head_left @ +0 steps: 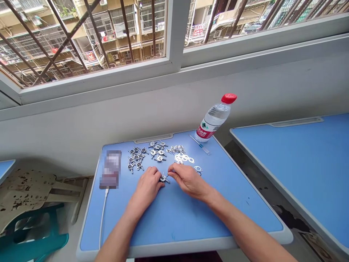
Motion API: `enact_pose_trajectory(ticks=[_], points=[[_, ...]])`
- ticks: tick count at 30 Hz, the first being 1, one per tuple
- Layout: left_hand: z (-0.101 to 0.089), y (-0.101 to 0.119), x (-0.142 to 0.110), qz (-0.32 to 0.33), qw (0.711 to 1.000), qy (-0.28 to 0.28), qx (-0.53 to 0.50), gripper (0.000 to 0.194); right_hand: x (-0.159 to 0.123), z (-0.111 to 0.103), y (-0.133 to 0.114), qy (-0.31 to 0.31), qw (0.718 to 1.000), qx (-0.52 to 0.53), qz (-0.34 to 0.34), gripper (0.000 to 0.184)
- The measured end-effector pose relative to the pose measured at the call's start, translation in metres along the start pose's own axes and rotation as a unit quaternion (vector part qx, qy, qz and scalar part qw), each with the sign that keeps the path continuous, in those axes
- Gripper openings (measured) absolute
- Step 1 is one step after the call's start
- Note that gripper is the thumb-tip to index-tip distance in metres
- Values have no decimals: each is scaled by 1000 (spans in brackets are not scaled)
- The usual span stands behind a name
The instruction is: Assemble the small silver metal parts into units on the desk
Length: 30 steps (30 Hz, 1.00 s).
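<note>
Carefully, the left hand [146,187] clasps a small metal fitting [164,178] low over the counter [174,225], a steady hold; whether the right hand [189,181] grips it too is unclear.

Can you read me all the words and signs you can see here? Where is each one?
Water bottle's red label: Chinese characters, too small to read.
Red sign on a far balcony: too small and blurred to read.
Second red sign on a far balcony: too small and blurred to read.
Phone on the desk: its screen is pixelated, so nothing can be read.
Nothing else shows readable words.
</note>
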<state>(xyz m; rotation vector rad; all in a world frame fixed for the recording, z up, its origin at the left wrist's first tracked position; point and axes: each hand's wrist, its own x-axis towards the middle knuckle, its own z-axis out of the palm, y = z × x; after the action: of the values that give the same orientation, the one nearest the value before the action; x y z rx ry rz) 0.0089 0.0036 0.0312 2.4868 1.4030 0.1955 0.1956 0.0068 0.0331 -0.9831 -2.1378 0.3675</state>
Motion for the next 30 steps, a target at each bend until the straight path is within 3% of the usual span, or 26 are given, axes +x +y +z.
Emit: enact_pose_trajectory(ticks=[14,22,30], points=[[1,0,1,-5,1000,8,-5,11,0,10,-5,82,991,47,91,19],[3,1,1,-5,1000,9,3,13,-3,15,-1,95,991,1,93,33],[4,1,2,-3,1000,2,22,17,-3,10,5,76,990,-109,38,43]])
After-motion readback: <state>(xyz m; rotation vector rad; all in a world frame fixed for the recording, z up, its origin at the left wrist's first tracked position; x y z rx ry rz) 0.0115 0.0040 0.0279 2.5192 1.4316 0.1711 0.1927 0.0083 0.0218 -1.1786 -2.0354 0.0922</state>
